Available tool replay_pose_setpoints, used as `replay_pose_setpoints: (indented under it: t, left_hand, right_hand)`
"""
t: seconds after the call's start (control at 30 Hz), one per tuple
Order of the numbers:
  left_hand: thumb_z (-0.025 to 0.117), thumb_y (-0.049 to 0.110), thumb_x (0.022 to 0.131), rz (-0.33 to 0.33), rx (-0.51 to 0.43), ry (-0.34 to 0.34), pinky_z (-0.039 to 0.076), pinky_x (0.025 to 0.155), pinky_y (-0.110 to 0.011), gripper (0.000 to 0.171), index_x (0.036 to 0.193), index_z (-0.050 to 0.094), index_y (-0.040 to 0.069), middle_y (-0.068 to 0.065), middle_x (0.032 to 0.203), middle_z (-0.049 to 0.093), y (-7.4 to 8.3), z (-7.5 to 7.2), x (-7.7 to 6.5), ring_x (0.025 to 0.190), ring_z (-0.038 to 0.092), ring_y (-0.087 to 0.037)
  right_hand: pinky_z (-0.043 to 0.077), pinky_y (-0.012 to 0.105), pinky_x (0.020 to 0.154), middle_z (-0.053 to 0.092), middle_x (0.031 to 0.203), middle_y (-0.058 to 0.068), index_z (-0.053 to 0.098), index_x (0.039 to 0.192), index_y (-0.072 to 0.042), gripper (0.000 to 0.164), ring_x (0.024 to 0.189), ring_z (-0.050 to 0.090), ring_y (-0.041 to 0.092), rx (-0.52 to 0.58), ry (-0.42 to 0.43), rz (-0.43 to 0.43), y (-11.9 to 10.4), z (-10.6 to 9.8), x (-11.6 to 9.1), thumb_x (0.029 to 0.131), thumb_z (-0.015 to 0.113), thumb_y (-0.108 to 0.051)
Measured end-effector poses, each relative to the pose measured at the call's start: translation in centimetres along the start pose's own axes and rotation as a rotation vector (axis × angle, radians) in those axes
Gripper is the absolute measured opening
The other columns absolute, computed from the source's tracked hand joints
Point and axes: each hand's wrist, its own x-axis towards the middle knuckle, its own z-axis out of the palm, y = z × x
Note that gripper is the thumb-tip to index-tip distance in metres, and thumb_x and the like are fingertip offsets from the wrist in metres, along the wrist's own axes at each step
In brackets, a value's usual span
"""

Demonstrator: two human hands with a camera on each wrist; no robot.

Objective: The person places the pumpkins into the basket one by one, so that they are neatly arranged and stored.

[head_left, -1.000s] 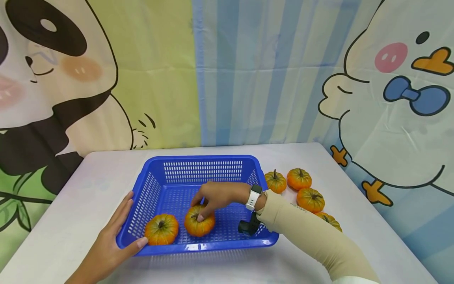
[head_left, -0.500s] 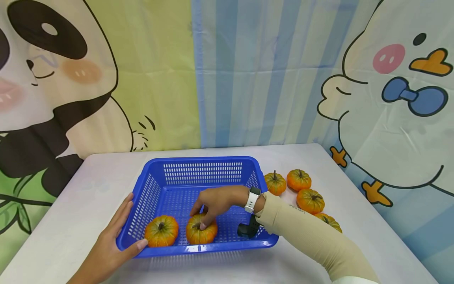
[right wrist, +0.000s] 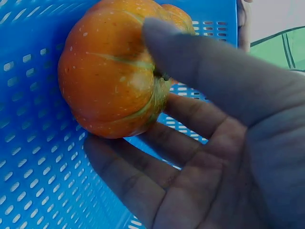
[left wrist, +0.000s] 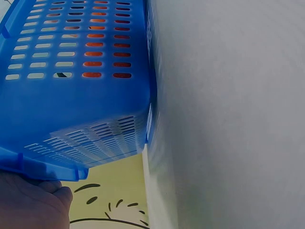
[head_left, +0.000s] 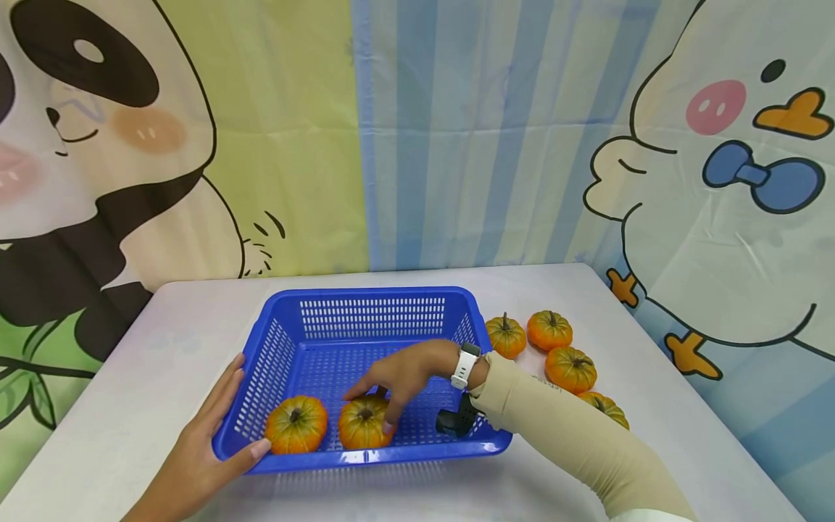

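Observation:
A blue plastic basket [head_left: 367, 457] with slotted walls stands on the table, holding two small orange pumpkins. My left hand [head_left: 196, 442] rests against its left side, fingers straight along the outer rim and thumb at the front corner near the left pumpkin [head_left: 296, 426]. Inside the basket, my right hand [head_left: 399, 373] is loosely spread over the other pumpkin [head_left: 362, 424], thumb at its right side and fingers at its far side. In the right wrist view this pumpkin [right wrist: 109, 71] sits between the thumb and the extended fingers, with gaps showing around it.
Several more pumpkins [head_left: 571, 368] lie on the white table [head_left: 659, 406] right of the basket, one partly hidden by the sleeve. A cartoon-printed curtain [head_left: 457, 138] hangs behind the table.
The right-hand pumpkin has shifted toward the front wall, beside the other one. My right hand's fingers have spread, its thumb moving from the pumpkin's top to its right side. The left hand stays put.

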Motion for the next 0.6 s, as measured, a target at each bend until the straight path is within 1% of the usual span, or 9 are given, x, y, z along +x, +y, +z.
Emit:
replay_pose_setpoints:
  t: [0.1, 0.27, 0.37, 0.5, 0.6]
  left_hand:
    - [0.071, 0.036, 0.085, 0.011, -0.008, 0.002, 0.034, 0.088, -0.071, 0.098, 0.157, 0.008, 0.014, 0.006, 0.163, 0.001, -0.02, -0.01, -0.01, 0.142, 0.014, -0.046]
    - [0.071, 0.036, 0.085, 0.012, -0.007, 0.000, 0.033, 0.088, -0.072, 0.098, 0.157, 0.008, 0.013, 0.005, 0.163, 0.001, 0.04, 0.04, -0.02, 0.142, 0.014, -0.047]
    - [0.071, 0.037, 0.085, 0.005, -0.005, -0.003, 0.033, 0.087, -0.073, 0.098, 0.157, 0.008, 0.013, 0.005, 0.163, 0.001, 0.04, 0.04, -0.03, 0.142, 0.014, -0.047]
    - [0.071, 0.038, 0.085, -0.004, 0.000, -0.005, 0.033, 0.087, -0.073, 0.099, 0.157, 0.007, 0.014, 0.004, 0.163, 0.000, 0.01, 0.00, -0.01, 0.143, 0.013, -0.047]
    - [0.070, 0.039, 0.085, -0.011, 0.005, -0.006, 0.033, 0.087, -0.072, 0.099, 0.157, 0.006, 0.015, 0.004, 0.163, 0.000, 0.02, -0.03, -0.02, 0.143, 0.013, -0.047]
  right_hand:
    - [0.039, 0.019, 0.101, 0.047, 0.144, -0.003, 0.039, 0.150, -0.011, 0.072, 0.121, 0.052, 0.009, 0.010, 0.006, 0.011, 0.01, 0.08, 0.00, 0.087, 0.074, -0.015]
    - [0.045, 0.019, 0.094, 0.053, 0.139, 0.006, 0.035, 0.151, -0.011, 0.073, 0.112, 0.060, 0.013, 0.073, 0.083, 0.040, 0.08, 0.14, 0.02, 0.088, 0.072, -0.012]
    - [0.047, 0.018, 0.090, 0.056, 0.135, 0.008, 0.039, 0.150, -0.010, 0.070, 0.108, 0.062, 0.013, 0.089, 0.119, 0.050, 0.14, 0.09, 0.03, 0.088, 0.072, -0.011]
    - [0.047, 0.016, 0.090, 0.058, 0.132, 0.006, 0.047, 0.145, -0.007, 0.061, 0.110, 0.060, 0.011, 0.075, 0.117, 0.031, 0.23, 0.02, 0.07, 0.089, 0.072, -0.011]
    - [0.046, 0.016, 0.091, 0.056, 0.135, 0.004, 0.049, 0.142, -0.006, 0.056, 0.114, 0.058, 0.010, 0.087, 0.100, 0.002, 0.27, 0.01, 0.07, 0.090, 0.070, -0.011]
